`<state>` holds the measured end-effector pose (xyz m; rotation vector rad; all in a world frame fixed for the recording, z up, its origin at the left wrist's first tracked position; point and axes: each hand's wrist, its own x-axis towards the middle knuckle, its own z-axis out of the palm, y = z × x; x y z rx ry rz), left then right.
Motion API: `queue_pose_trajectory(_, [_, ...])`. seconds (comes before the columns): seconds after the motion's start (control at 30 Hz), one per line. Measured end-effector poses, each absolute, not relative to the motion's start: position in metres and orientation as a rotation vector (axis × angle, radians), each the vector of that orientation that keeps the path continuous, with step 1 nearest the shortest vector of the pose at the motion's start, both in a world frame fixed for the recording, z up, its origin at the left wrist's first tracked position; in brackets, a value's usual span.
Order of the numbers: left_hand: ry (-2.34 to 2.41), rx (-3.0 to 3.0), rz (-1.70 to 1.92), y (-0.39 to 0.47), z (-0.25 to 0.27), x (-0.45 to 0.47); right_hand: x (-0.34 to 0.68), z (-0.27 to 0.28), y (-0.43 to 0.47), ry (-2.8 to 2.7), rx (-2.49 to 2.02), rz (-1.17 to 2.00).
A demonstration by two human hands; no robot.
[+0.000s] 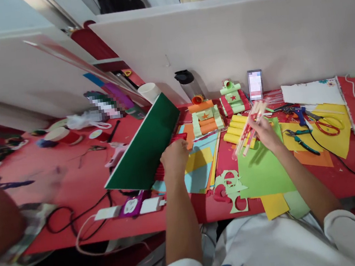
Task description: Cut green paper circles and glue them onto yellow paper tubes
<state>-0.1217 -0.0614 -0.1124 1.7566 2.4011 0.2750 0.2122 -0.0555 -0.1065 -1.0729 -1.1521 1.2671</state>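
Note:
My left hand (174, 159) is closed beside the right edge of a tilted green board (148, 147). Red ribbed strips (159, 172) show around the hand, but what lies inside its fingers is hidden. In my right hand (264, 130) is a bundle of thin pink-and-white sticks (249, 128), slanting down to the left. Below the bundle lie yellow paper rolls (237, 127) and a light green sheet (266, 176). Just behind stand two paper models with stars, one orange and green (206, 119), one red and green (234, 99).
Pliers (305, 140), scissors (324, 122) and a blue glue gun (300, 115) lie at right. A phone (256, 84) and a dark-lidded bottle (187, 85) stand near the white partition (234, 41). Cables and a purple-white power strip (133, 206) line the front edge. Another person's arm (0, 208) is at left.

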Motion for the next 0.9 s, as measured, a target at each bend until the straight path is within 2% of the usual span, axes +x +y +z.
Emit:
queue_pose_trajectory(0.07, [2.447, 1.851, 0.261, -0.053, -0.110, -0.119, 0.199, -0.103, -0.058, -1.503, -1.137, 1.299])
queue_pose_trajectory(0.13, [2.400, 1.948, 0.412, -0.048, -0.110, -0.113, 0.180, -0.101, -0.059, -1.806, -1.137, 1.249])
queue_pose_trajectory(0.23, [1.976, 1.779, 0.746, -0.048, -0.114, -0.102, 0.147, -0.104, -0.056, -2.055, -1.135, 1.216])
queue_pose_trajectory(0.33, [1.474, 1.446, 0.926, -0.051, -0.119, -0.092, 0.120, -0.113, -0.052, -2.102, -1.090, 1.302])
queue_pose_trajectory(0.4, [1.359, 1.308, 1.018, -0.052, -0.122, -0.091, 0.109, -0.120, -0.050, -2.122, -1.034, 1.352])
queue_pose_trajectory(0.63, [1.569, 1.162, 1.417, -0.052, -0.117, -0.113, 0.100, -0.129, -0.043, -2.397, -1.184, 1.138])
queue_pose_trajectory(0.9, [1.835, 1.333, 1.052, -0.049, -0.125, -0.129, 0.061, -0.128, -0.031, -2.556, -1.295, 0.869])
